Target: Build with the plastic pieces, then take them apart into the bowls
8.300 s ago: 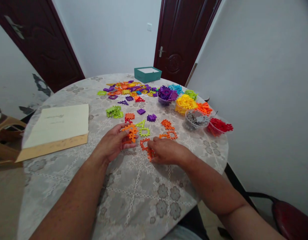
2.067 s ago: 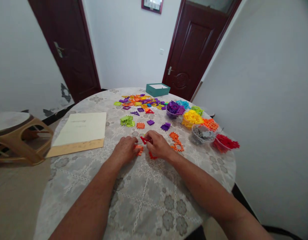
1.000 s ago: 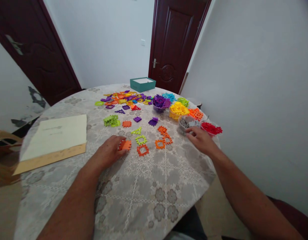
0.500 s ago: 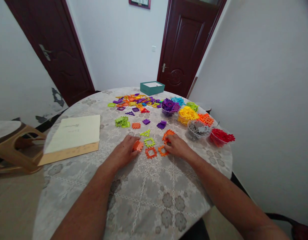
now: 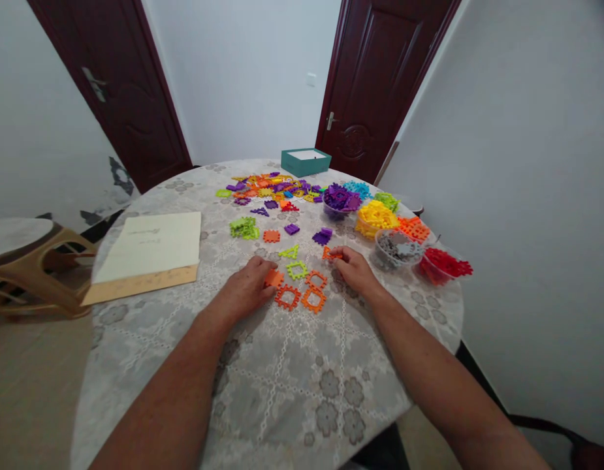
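My left hand (image 5: 249,287) is closed on a solid orange toothed square (image 5: 273,279), gripped at its left side on the table. Between thumb and fingers, my right hand (image 5: 354,269) pinches a small orange toothed piece (image 5: 328,253), whose full shape is partly covered. Between the hands lie a red-orange square frame (image 5: 279,298) and two orange square frames, the nearer frame (image 5: 306,302) and the farther frame (image 5: 309,282). Just beyond them are a lime square frame (image 5: 290,269) and a lime triangle frame (image 5: 295,250).
Farther back lie a lime pile (image 5: 243,228), an orange square (image 5: 271,236), purple pieces (image 5: 292,229) and a mixed heap (image 5: 267,185). Several tubs of sorted pieces, including a red tub (image 5: 441,266), line the right. A paper sheet (image 5: 152,241) lies left; a teal box (image 5: 305,163) stands behind.
My right hand has drawn away to the right from the orange frames, keeping a small orange piece. The orange frames now lie closer to the red-orange one. My left hand keeps its orange square.
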Available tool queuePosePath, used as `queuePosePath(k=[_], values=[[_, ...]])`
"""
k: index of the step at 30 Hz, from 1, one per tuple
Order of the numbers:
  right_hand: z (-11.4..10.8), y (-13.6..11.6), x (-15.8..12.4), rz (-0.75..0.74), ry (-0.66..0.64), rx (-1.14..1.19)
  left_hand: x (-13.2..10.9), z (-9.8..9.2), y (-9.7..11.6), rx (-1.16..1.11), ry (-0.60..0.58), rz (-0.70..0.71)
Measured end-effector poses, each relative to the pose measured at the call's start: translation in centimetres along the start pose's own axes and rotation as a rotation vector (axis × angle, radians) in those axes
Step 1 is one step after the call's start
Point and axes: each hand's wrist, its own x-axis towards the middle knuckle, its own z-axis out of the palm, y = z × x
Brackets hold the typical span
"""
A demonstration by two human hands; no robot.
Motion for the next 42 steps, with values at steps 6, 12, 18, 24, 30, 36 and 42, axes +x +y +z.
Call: queuePosePath(k=[6, 12, 18, 24, 30, 36, 42], values=[[-0.8, 0.4, -0.1, -0.118, -0.023, -0.221, 0.0, -0.3, 0.4, 0.004, -0.013, 0.006], [-1.3, -1.3, -0.9, -0.177, 0.033, -0.394, 0.3, 0.0, -0.4, -0.040, 0.015, -0.033], [-1.4, -2.7, -1.3, -0.208, -0.021, -0.474, 0.5, 0.5, -1.5, -0.061, 0.074, -0.045], [-2.0, -3.0, -1.5, -0.202, 0.023, -0.485, 0.3, 0.4, -1.2, -0.229, 0.106, -0.069], [-1.7, -4.3, -2.3, -0.321, -0.164, -0.400, 0.4, -0.1, -0.8, -0.360, 0.097, -0.143], [-1.2, -6.1, -3.5, -0.420, -0.493, -0.331, 0.5, -0.4, -0.8, -0.469, 0.097, -0.215], [0.9, -6.8, -4.3, -0.504, -0.405, -0.282, 0.2, -1.3, 0.0, -0.625, 0.045, -0.253]])
